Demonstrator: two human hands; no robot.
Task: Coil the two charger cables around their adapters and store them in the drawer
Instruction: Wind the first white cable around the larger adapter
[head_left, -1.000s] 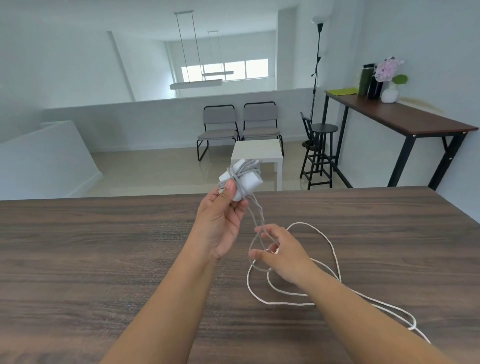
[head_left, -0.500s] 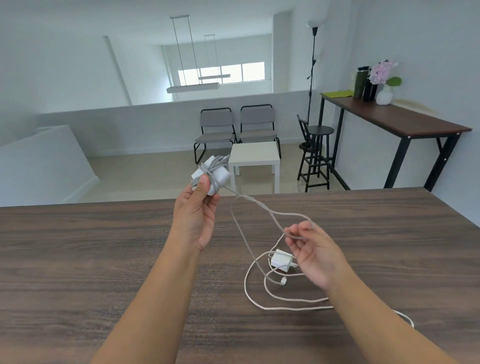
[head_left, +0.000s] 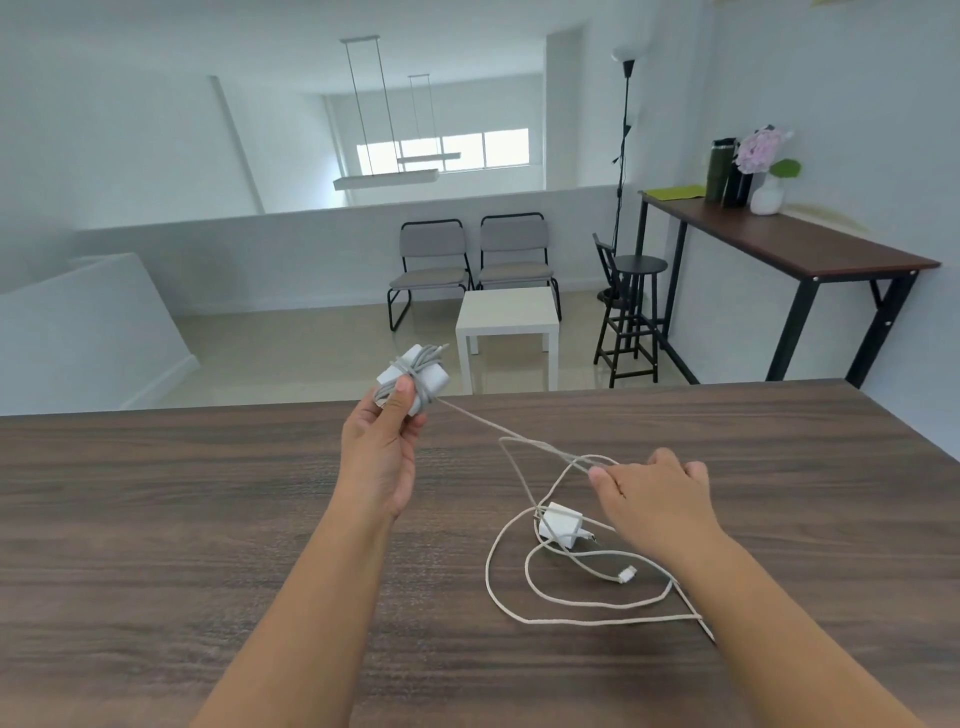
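My left hand (head_left: 382, 447) holds a white square adapter (head_left: 413, 376) up over the far edge of the wooden table (head_left: 156, 519), thumb pressed on the grey cable turns wound around it. The grey cable (head_left: 498, 428) runs taut from the adapter down to my right hand (head_left: 654, 493), which pinches it low over the table. A second small white adapter (head_left: 560, 524) lies on the table just left of my right hand. Its white cable (head_left: 571, 605) sprawls in loose loops, with a connector end (head_left: 627, 574) inside them. No drawer is in view.
Beyond the table's far edge the floor drops away to a white side table (head_left: 506, 312), two grey chairs (head_left: 472, 260) and a black stool (head_left: 631, 312). A high dark desk (head_left: 789, 244) with bottles and a flower vase stands at the right wall.
My right hand has swung out to the right and down, pulling the grey cable straight. My left hand with the wound adapter has shifted left. The small adapter is now uncovered.
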